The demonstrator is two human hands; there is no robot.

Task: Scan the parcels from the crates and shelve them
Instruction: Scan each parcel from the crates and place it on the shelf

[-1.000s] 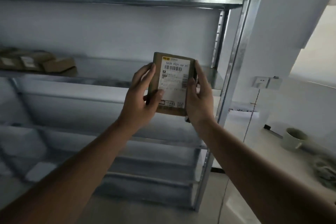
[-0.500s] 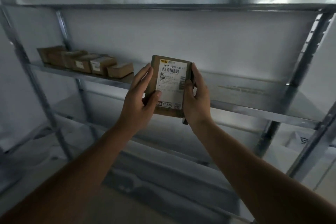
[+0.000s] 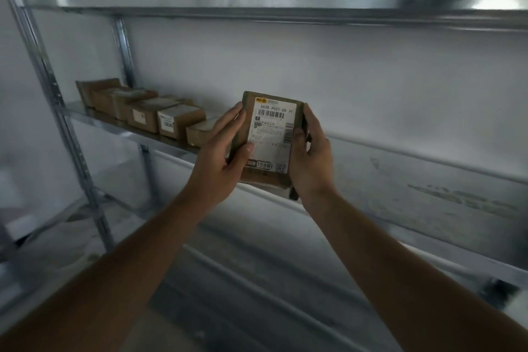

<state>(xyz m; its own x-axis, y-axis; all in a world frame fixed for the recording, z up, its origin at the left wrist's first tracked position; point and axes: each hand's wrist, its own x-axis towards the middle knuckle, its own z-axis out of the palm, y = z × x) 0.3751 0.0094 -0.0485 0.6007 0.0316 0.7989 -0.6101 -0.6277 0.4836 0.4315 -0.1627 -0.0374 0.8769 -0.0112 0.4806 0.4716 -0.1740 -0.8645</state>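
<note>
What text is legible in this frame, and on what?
"5020 P021-00 71": top of the label on the held parcel.
"1个水杯": black tag at that label's bottom.
"0836": label of a shelved box.
Barcode and fine print on the parcel label: too small to read.

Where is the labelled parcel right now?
In the head view, the parcel is centre frame, held upright between the left hand and right hand, in front of the middle shelf, just right of the row of boxes.
</note>
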